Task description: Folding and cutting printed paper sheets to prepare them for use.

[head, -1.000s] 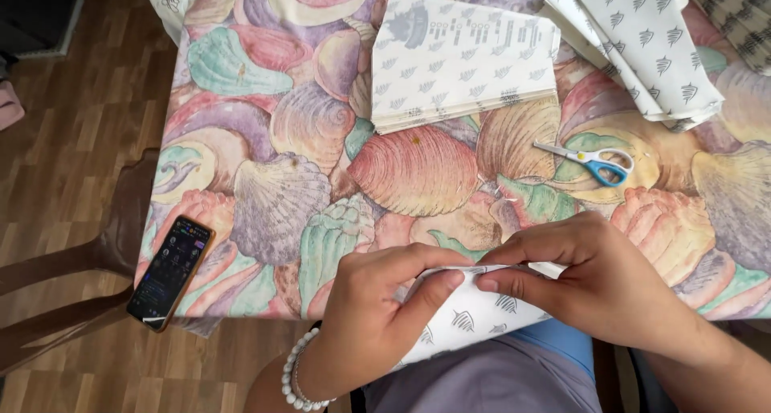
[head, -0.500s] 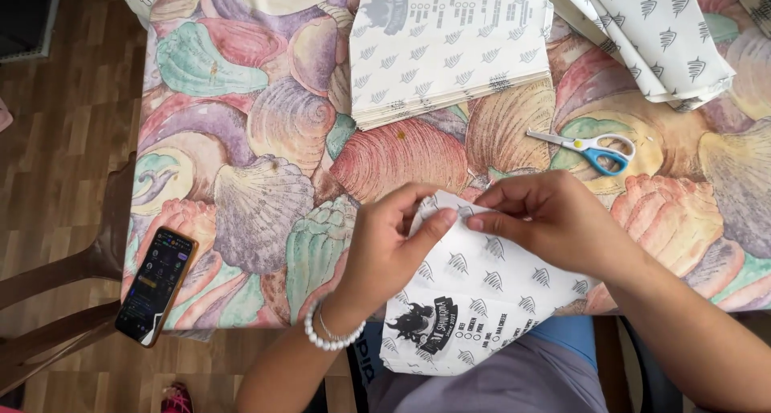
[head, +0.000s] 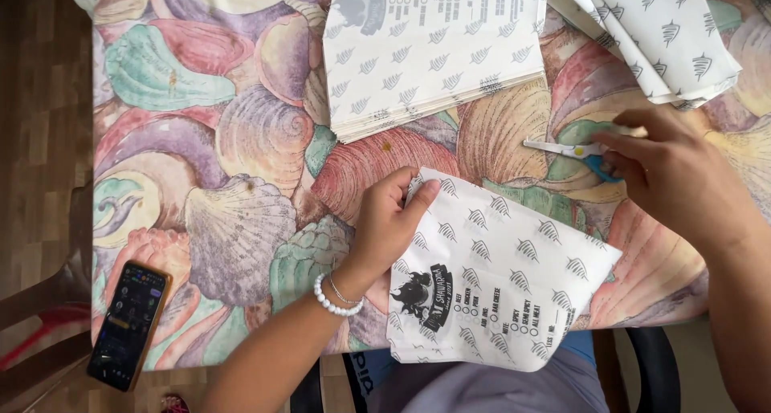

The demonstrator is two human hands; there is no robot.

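Observation:
A white printed paper sheet with a small leaf pattern and a black emblem lies flat at the near table edge, hanging partly over my lap. My left hand, a white bead bracelet on its wrist, pinches the sheet's upper left corner. My right hand is further right and back. Its fingers close around the blue handle of the small scissors. The scissors lie on the tablecloth with their blades pointing left.
The table wears a seashell-patterned cloth. A thick stack of the same printed sheets sits at the back centre, and another folded pile at the back right. A dark phone lies at the near left corner. A chair stands left.
Both hands were together on the folded sheet. The sheet now lies open and flat, the left hand stays on its corner, and the right hand has moved up and right onto the scissors.

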